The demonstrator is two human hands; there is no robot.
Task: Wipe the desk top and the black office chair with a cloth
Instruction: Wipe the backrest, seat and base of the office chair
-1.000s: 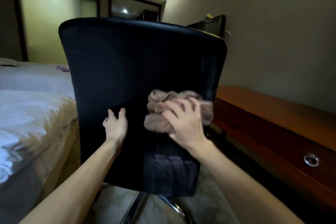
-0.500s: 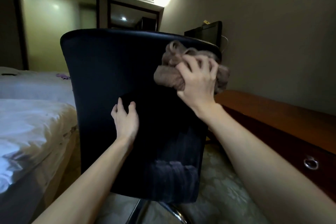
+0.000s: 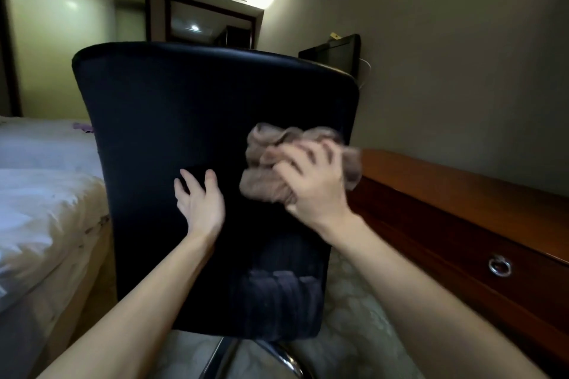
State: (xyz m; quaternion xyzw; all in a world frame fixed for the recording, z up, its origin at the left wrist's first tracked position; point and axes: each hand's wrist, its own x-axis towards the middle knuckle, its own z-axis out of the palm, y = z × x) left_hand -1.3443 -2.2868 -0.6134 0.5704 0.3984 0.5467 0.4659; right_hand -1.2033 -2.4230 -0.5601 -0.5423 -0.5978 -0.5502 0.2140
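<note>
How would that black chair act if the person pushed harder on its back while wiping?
The black chair would probably swivel or roll away, since it seems to sit on one shiny metal post. That may be why the left hand lies flat on the backrest. The bunched cloth in the right hand looks soft, so it should not scratch.

My right hand point(image 3: 311, 181) and the cloth point(image 3: 271, 163) smear with motion blur, so I can't read the grip. The chair point(image 3: 191, 120) back hides its seat and my left hand's point(image 3: 200, 203) fingertips. The tabletop point(image 3: 462, 184) runs off the right edge.
</note>
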